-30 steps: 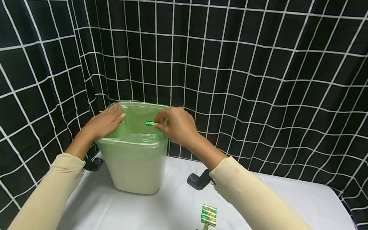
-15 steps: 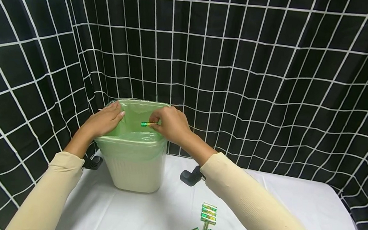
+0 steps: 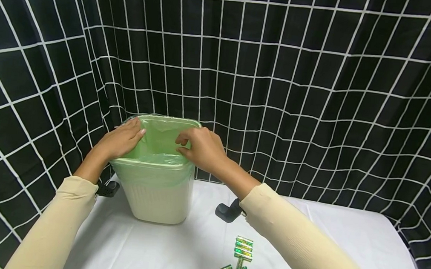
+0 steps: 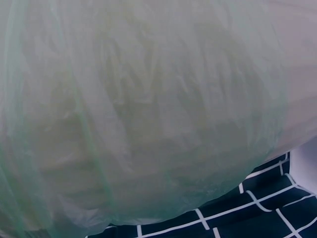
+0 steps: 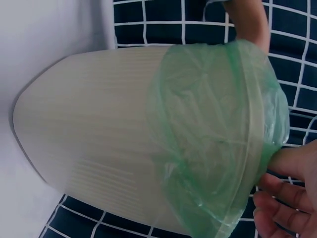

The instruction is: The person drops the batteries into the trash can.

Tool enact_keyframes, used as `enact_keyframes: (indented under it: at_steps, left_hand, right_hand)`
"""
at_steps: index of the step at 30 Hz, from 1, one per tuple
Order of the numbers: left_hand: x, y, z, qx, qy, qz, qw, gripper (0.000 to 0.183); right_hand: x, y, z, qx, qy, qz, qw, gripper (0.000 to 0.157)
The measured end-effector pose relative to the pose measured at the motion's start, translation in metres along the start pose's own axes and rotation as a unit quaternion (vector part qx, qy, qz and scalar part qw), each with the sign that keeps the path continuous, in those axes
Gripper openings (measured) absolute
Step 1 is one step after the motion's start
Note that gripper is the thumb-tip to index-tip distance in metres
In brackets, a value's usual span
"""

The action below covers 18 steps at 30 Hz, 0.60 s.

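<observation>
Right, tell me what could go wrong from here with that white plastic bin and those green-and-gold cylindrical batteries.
The green plastic liner is folded over the top of the white plastic bin and might slip inward if tugged. With the left hand resting on one side of that top edge, a hard push could perhaps tip the bin. The green-and-gold cylindrical batteries lie on their sides on the white cloth, so a knock might roll some away.

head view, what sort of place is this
Probably a makeshift recording booth: black curtains with a white grid hang around a white-clothed table, and dark wrist-worn devices look like recording gear.
</observation>
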<state>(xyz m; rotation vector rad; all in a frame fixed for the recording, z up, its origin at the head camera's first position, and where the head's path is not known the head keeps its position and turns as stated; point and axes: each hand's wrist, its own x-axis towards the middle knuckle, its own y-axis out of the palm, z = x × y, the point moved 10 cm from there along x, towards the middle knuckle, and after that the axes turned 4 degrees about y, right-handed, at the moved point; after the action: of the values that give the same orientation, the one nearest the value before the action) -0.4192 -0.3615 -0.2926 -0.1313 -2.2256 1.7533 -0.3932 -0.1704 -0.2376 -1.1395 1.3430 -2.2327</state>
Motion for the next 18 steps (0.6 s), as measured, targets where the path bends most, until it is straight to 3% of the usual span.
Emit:
enact_keyframes:
  at_steps: [18]
  left_hand:
    - [0.001, 0.0, 0.001, 0.001, 0.003, -0.001, 1.0, 0.062]
  right_hand:
    - [-0.05, -0.023, -0.022, 0.058, -0.006, -0.053, 0.997, 0.011]
